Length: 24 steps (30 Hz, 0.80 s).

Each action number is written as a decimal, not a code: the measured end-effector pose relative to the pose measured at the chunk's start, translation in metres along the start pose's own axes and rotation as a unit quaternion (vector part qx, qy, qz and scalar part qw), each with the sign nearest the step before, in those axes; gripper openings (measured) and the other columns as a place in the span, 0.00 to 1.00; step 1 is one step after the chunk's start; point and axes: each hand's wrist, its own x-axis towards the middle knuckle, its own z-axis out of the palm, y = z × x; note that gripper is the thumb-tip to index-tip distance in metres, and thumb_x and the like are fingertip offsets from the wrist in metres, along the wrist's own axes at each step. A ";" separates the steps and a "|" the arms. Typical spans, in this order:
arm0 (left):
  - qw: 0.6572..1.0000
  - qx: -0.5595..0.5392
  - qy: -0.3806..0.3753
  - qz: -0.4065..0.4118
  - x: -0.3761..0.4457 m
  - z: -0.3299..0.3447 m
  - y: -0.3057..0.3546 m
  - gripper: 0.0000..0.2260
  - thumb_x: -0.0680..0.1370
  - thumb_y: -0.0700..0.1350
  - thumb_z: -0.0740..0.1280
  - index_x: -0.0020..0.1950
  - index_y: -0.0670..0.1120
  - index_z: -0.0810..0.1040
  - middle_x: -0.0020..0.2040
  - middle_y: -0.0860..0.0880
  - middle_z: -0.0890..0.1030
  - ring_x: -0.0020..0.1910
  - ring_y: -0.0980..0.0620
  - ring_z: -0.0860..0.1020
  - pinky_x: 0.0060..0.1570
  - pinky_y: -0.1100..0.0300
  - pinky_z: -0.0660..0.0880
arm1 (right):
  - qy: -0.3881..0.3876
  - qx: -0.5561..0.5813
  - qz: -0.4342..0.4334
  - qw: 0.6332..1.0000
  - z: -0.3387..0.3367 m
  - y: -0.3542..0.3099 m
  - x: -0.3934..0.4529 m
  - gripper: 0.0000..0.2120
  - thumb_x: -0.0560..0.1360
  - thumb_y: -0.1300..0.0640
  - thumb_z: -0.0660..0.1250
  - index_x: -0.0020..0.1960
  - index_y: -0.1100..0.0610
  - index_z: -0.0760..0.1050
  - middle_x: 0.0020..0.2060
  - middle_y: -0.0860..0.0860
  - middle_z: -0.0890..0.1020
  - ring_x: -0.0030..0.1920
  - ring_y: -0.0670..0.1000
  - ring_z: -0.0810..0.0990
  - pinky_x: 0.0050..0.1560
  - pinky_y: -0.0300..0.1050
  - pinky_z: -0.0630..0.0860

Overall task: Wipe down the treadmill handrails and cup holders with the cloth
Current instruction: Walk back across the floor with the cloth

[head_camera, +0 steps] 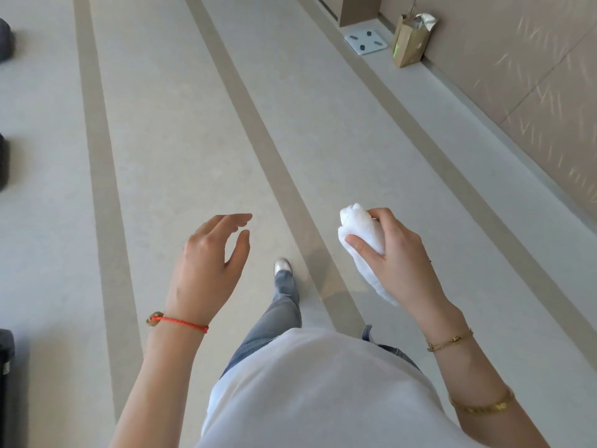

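Note:
My right hand (392, 253) grips a bunched white cloth (361, 234), whose lower end hangs down past my palm. My left hand (210, 253) is held out in front of me with relaxed, slightly bent fingers and holds nothing. Both hands hover above a grey floor with beige stripes. No treadmill handrail or cup holder shows in this view. One foot (282, 266) is stepped forward on the floor below my hands.
A brown paper bag (410, 43) stands by the tiled wall at the upper right, next to a white bathroom scale (365, 43) on the floor. Dark equipment parts (5, 37) poke in along the left edge.

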 end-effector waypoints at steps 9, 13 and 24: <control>1.000 -0.007 0.018 0.016 0.205 0.029 -0.052 0.10 0.80 0.41 0.64 0.60 0.45 0.80 0.53 0.51 0.82 0.51 0.52 0.81 0.52 0.65 0.73 | -0.002 0.004 0.008 1.000 0.025 -0.002 0.206 0.19 0.75 0.37 0.63 0.57 0.49 0.70 0.46 0.42 0.79 0.46 0.46 0.76 0.42 0.43 0.71; 0.999 -0.003 0.024 0.035 0.304 0.028 -0.070 0.10 0.80 0.39 0.65 0.59 0.44 0.81 0.52 0.50 0.82 0.50 0.51 0.81 0.50 0.60 0.76 | 0.004 0.016 -0.002 1.000 0.027 -0.020 0.308 0.19 0.75 0.37 0.63 0.57 0.49 0.70 0.48 0.43 0.79 0.47 0.46 0.77 0.45 0.45 0.74; 1.000 0.009 0.016 0.025 0.511 0.035 -0.124 0.10 0.80 0.40 0.65 0.59 0.45 0.81 0.52 0.51 0.83 0.50 0.52 0.82 0.48 0.56 0.78 | -0.009 0.032 0.008 0.999 0.050 -0.038 0.524 0.17 0.76 0.39 0.64 0.57 0.50 0.70 0.46 0.43 0.79 0.46 0.46 0.77 0.42 0.42 0.71</control>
